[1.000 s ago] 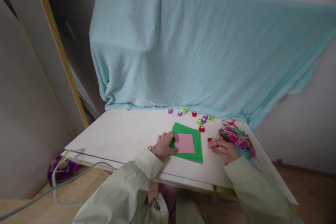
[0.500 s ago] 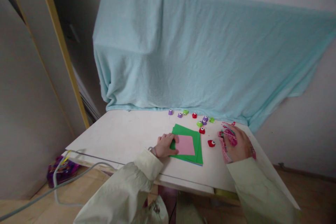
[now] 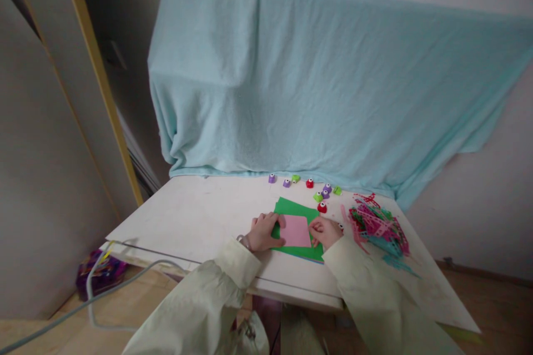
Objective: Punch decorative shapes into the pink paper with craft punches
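A pink paper square (image 3: 295, 231) is seen lying on top of a stack of green sheets (image 3: 296, 209) near the front of the white table (image 3: 200, 213). The left hand (image 3: 262, 231) is laid at the left edge of the stack, fingers loosely curled, with the thumb reaching onto the pink square; nothing is gripped in it. The right hand (image 3: 325, 231) is placed at the right edge of the pink square, fingers bent and fingertips at the paper's edge, but whether the edge is pinched or only touched cannot be told. Both arms are covered by pale cream sleeves (image 3: 362, 294). Just right of the right hand, a heap of punched paper strips (image 3: 377, 224) in pink, green and teal is spread on the table. A red punch (image 3: 322, 207) stands just beyond the far right corner of the green sheets, and further small punches (image 3: 308, 183) in purple, green and red are scattered in a loose row near the back. A light blue cloth (image 3: 325, 89) is hung behind the table, its hem resting on the rear edge.
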Available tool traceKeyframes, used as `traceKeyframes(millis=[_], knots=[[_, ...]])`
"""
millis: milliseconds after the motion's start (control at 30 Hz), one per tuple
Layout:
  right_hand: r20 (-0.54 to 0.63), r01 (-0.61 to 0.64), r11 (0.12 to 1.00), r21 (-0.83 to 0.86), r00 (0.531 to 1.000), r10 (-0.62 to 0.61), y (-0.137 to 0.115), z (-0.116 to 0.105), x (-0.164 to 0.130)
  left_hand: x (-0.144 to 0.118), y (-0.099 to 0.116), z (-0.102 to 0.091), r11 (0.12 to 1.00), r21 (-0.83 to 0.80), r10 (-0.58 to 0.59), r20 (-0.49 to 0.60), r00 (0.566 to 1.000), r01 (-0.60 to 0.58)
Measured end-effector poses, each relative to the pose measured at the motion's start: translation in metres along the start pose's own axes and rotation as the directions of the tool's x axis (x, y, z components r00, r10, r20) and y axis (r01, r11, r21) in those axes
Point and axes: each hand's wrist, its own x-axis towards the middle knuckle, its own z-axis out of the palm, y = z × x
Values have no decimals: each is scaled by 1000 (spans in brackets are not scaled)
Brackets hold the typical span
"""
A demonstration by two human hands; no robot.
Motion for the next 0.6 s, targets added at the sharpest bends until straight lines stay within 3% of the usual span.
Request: traceKeyframes(millis=[133,600], knots=[[3,-31,999,33,1000,30,8,2,2,1,-1,0,1000,-2,5,4,1000,-5],[-64,1,961,-276,998,-20,-8,4,3,-1,0,0,1000,-11,14,-7,1000,-14]])
